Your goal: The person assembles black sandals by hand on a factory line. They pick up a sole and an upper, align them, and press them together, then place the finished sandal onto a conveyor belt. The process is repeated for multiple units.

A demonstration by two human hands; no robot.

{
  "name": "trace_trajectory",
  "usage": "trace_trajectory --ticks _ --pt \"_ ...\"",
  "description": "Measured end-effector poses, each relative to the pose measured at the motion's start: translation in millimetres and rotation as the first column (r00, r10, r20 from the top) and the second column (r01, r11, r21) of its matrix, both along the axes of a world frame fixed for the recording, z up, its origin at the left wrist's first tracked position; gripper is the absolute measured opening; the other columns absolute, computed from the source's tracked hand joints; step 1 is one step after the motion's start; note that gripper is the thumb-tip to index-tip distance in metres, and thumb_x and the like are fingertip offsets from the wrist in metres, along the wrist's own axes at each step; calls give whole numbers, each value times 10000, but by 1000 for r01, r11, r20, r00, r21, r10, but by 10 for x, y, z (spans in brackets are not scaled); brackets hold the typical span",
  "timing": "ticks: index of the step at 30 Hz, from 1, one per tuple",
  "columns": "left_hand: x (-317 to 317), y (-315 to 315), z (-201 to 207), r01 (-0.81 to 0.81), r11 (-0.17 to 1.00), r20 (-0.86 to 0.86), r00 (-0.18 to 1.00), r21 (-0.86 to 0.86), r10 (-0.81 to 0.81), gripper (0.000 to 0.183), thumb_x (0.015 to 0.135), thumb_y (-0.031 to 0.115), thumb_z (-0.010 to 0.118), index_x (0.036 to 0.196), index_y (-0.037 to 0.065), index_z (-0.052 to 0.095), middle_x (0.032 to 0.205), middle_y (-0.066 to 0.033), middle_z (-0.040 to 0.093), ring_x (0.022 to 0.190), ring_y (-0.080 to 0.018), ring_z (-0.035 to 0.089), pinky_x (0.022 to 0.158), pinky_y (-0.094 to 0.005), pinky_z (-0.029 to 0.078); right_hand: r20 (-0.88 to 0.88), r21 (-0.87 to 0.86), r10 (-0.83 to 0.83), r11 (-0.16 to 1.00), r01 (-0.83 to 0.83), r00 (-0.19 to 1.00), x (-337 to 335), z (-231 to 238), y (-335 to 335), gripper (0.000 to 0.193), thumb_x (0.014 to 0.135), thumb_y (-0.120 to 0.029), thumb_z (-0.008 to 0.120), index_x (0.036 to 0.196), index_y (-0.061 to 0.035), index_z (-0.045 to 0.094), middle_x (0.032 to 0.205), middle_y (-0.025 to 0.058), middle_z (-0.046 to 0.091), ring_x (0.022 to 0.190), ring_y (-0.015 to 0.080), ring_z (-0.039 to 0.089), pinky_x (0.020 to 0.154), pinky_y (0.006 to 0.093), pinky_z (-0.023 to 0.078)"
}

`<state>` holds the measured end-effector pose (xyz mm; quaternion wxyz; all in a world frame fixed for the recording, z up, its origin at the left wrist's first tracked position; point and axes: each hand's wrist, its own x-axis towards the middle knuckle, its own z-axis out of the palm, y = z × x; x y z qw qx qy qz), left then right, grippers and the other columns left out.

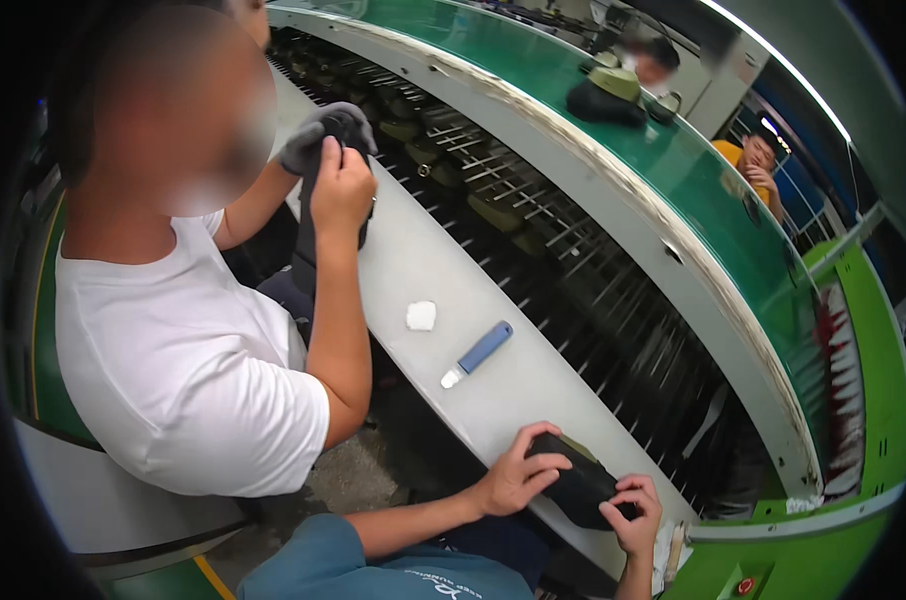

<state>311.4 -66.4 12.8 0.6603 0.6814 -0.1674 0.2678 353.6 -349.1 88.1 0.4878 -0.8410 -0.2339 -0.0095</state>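
Note:
Low on the right, both my hands hold a black shoe (580, 492) with an olive-green strip along its far upper edge. My left hand (518, 476) grips one end, its thumb and fingers curled over the black surface. At the other end my right hand (635, 512) pinches the shoe between thumb and fingers. The shoe is held over the near edge of a narrow white ledge (413, 240). Farther along that ledge lies a spatula-like tool (477, 354) with a blue handle and a short pale blade. Beside it is a small white pad (421, 316).
To my left a co-worker in a white T-shirt (193, 350) handles a dark piece, one hand gloved in grey. Beyond the ledge, a rod rack (533, 240) carries olive pieces. A green conveyor (533, 70) curves above it, and green machine housing (823, 545) stands at right.

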Motion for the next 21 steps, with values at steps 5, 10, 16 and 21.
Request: trace_trajectory --ticks 5,10,16,21 --pt "9 47 29 47 997 -9 999 -62 -47 249 1084 173 712 1330 136 722 1507 -198 450 1357 -378 550 1161 -445 448 -102 49 2 999 3 995 108 13 13 231 686 -14 957 837 -33 782 1099 85 682 1109 262 672 991 402 537" --pt "-4 35 28 14 998 1 1000 -60 -14 251 1080 171 712 1328 132 721 1511 -207 450 1339 -391 561 1153 -455 459 -129 56 13 998 -5 992 154 8 -1 233 688 -23 966 829 -30 781 1106 86 685 1106 261 672 996 401 533" --pt "-20 42 3 5 1000 -29 1000 -29 -6 266 1068 159 717 1331 123 718 1519 -220 457 1370 -407 546 1180 -461 443 -133 73 38 997 -29 990 176 9 -11 227 698 -24 974 830 -33 789 1119 91 690 1112 257 674 997 394 532" --pt "-23 30 80 -23 999 -4 1000 -29 23 254 1064 146 711 1317 130 722 1506 -211 470 1287 -388 595 1128 -453 487 -142 64 37 998 -28 989 174 3 -53 235 699 -33 983 825 -36 784 1127 95 699 1124 257 679 996 385 534"
